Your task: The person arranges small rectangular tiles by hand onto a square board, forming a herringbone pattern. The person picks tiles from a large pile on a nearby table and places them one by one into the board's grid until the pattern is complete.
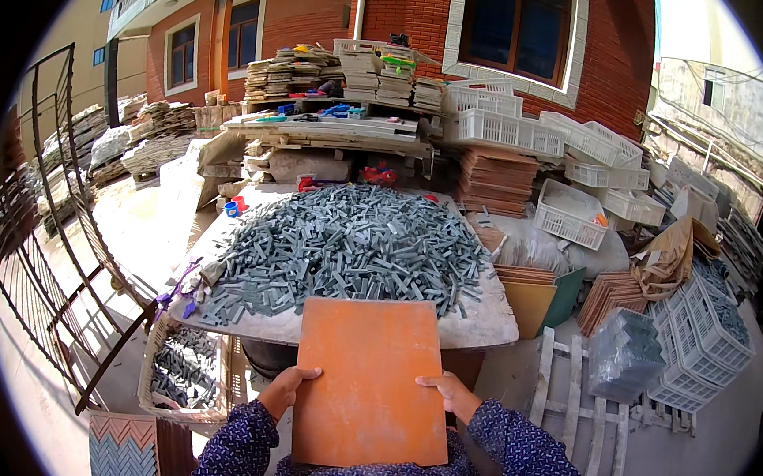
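An orange flat rectangular board (371,388) is held up in front of me by its two side edges. My left hand (286,387) grips its left edge, thumb on the face and the other fingers hidden behind it. On the opposite edge my right hand (450,393) holds it the same way. Just beyond the board's top edge lies a big heap of small grey-green stone strips (354,245), spread over a pale dusty table (491,321).
Below the table's left side stands a crate (185,370) of strips, near a herringbone tile panel (124,445). White plastic crates (508,132) and stacked brown boards (494,180) fill the back right. A metal rack (65,207) is at left, a wooden pallet (577,420) at right.
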Motion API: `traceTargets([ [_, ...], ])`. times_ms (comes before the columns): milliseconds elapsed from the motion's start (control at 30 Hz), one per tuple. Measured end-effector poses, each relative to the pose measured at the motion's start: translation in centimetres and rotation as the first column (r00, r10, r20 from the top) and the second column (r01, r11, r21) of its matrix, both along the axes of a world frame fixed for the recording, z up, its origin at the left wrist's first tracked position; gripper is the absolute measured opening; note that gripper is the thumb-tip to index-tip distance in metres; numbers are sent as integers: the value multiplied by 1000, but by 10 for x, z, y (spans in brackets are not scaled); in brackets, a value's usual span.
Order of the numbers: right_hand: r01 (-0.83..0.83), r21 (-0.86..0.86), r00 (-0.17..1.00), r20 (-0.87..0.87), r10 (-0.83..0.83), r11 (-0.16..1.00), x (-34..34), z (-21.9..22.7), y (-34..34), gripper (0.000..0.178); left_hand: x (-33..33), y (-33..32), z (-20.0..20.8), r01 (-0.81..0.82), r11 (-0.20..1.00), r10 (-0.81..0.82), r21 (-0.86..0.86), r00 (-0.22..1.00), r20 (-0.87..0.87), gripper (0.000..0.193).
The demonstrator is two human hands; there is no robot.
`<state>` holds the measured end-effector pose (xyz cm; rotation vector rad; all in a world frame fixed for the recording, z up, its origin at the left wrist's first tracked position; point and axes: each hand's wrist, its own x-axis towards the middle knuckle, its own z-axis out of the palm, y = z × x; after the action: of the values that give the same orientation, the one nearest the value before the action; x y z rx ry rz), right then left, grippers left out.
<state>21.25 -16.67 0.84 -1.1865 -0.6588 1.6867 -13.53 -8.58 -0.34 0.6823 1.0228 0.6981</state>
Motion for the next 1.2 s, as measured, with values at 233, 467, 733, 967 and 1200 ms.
traceTargets([
  [233, -244, 682, 753, 582, -308, 689, 17, 107, 27, 37, -23, 8, 119, 244, 559, 32, 793, 949, -315, 33],
  [467, -510, 815, 512, 544, -665, 274, 20, 26, 19, 23, -18, -32, 58, 507, -10, 398, 862, 793, -462, 29],
  [733, -506, 722, 245, 644, -725, 471, 11, -52, 16, 34, -22, -12, -20, 700, -38, 583, 713, 595, -553, 36],
  [967, -557, 623, 32, 677, -735, 550, 32, -78, 16, 34, 4, 12, -58, 680, -2, 537, 733, 619, -573, 38],
  [1200, -693, 556, 193, 756, -625, 458, 5, 26, 51, 47, -39, 17, -93, 670, 47, 536, 741, 609, -584, 36],
])
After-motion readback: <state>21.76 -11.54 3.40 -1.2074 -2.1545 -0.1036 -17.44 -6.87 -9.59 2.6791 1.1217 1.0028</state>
